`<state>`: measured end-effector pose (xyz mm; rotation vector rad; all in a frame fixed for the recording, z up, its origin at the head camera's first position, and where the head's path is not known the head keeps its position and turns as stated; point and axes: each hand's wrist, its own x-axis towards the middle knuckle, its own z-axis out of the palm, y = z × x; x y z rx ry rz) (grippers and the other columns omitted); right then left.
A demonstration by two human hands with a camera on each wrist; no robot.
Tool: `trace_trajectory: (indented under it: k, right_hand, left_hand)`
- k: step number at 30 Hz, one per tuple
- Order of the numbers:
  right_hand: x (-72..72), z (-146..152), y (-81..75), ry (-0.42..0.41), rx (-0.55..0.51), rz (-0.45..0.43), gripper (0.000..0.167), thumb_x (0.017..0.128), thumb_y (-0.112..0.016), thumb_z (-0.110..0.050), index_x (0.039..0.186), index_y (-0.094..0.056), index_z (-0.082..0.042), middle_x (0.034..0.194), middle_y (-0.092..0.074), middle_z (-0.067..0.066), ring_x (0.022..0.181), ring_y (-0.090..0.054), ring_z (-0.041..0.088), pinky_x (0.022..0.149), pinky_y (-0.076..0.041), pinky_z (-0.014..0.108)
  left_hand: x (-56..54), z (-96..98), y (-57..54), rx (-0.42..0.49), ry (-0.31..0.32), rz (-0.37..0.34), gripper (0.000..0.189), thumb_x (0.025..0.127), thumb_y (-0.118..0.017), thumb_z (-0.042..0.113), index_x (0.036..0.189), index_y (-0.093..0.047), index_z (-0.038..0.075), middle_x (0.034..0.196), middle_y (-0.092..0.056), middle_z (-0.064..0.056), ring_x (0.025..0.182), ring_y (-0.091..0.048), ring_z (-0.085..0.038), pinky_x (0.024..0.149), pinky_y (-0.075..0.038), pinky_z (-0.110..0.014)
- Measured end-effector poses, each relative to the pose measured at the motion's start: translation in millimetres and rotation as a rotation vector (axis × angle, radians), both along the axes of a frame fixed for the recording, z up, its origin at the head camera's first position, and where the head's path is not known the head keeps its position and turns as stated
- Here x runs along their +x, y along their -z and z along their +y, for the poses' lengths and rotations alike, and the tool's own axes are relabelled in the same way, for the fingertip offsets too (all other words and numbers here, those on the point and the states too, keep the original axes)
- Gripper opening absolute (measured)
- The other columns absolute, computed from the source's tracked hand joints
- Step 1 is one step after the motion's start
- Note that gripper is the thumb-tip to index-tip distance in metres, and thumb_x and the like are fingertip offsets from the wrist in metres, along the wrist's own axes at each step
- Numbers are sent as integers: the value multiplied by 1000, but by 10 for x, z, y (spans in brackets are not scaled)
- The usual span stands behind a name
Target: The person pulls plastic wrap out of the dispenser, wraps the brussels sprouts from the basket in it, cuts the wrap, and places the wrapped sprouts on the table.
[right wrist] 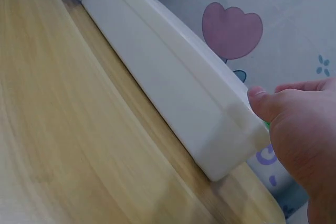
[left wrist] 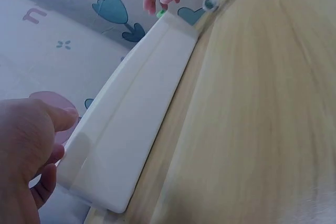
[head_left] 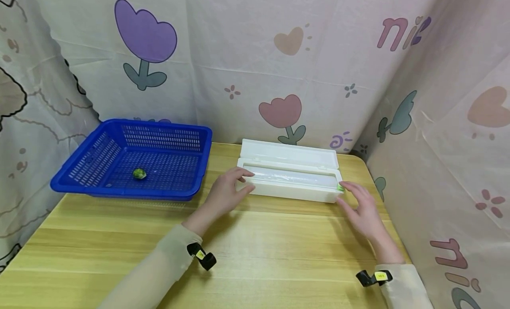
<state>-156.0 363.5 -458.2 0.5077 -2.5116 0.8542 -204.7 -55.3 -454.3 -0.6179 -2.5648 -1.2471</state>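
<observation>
A long white cling film dispenser box (head_left: 292,191) lies on the table with its lid (head_left: 288,153) tipped back. Inside it shows a roll of clear film (head_left: 295,176). A small green piece (head_left: 340,187) sits at the box's right end. By the left end is my left hand (head_left: 227,191), thumb and fingers apart and loosely bent. At the right end my right hand (head_left: 361,209) has its thumb and fingers spread around the corner, near the green piece. In the right wrist view the right thumb (right wrist: 260,100) is close to the box's top edge; whether it touches, I cannot tell.
A blue plastic basket (head_left: 131,193) stands on the left of the wooden table (head_left: 279,256). In it lies a small round green and yellow item (head_left: 139,173). A printed curtain (head_left: 223,43) hangs behind the table and along both sides.
</observation>
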Motion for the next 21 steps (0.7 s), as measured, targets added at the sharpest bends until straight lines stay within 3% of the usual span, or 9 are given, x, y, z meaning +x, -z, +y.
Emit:
trace_trajectory:
  k: [6,10,16,21]
  right_hand:
    - [-108,-47,1,4,34,-32,47,95,-77,-6,140,-64,-2,142,-61,22,130,-47,46,105,-26,70]
    - [-162,-86,21,3,58,-51,45,97,-76,-9,140,-64,-3,144,-60,22,127,-47,42,100,-25,66]
    - [-217,-101,80,1,68,-64,38,99,-75,-10,136,-67,-3,143,-62,18,125,-45,41,93,-22,61]
    - [-257,-87,96,-25,58,-66,30,100,-73,-9,129,-72,-3,142,-62,17,126,-44,40,93,-20,62]
  left_hand:
    - [-89,-17,-21,-68,-45,-16,45,94,-84,28,136,-73,15,135,-69,-2,82,-65,-11,71,-53,-36]
    - [-133,-44,-33,-109,-90,-44,42,96,-81,32,136,-74,20,134,-70,-1,73,-62,-10,65,-51,-34]
    - [-191,-61,-58,-198,-69,-67,35,100,-76,37,132,-77,22,129,-72,0,79,-67,-13,68,-55,-36]
    - [-255,-73,-111,-280,-51,-61,31,102,-73,38,127,-80,22,124,-73,3,94,-72,-22,71,-55,-39]
